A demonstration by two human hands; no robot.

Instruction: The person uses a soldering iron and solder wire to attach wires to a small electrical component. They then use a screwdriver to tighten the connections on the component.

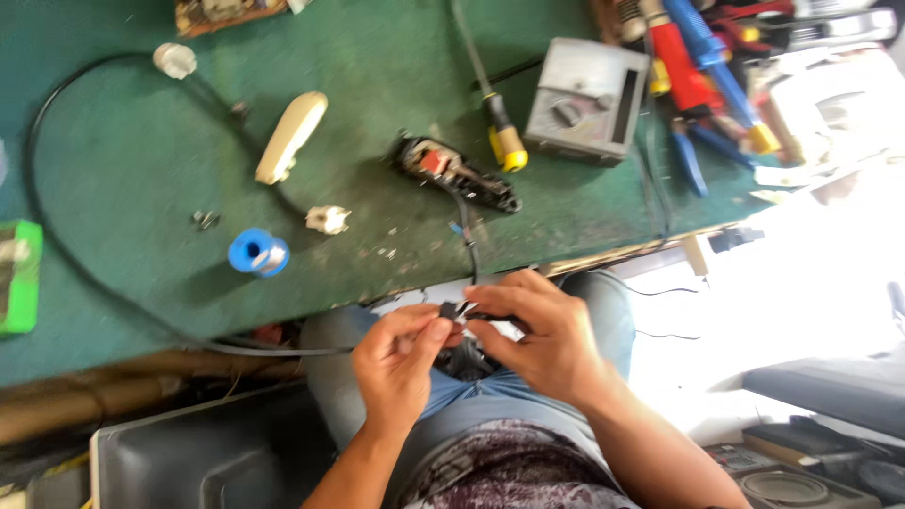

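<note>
Black cable end sat low centre of the frame, over the person's lap, just off the desk edge. Both hands met on it. Left hand pinched a small dark piece at thumb and forefinger tips, other fingers curled in. Right hand cupped over from the right, fingertips pressed together on the same spot. Hands were about equally near, fingertips almost touching. Cable's long axis ran up the frame from the pinch, roughly vertical, to an opened black plastic housing with red and metal parts showing, at mid-frame on the desk (what exactly was pinched was too small to tell).

Desk top was green, felt-like, scuffed. Left of the housing: small white plug part, blue spool, cream elongated plastic shell. A long thin black cord looped round the left side. Right of the housing: yellow-handled screwdriver, then a grey boxy meter with a dial. Red and blue tool handles cluttered the upper right.
</note>
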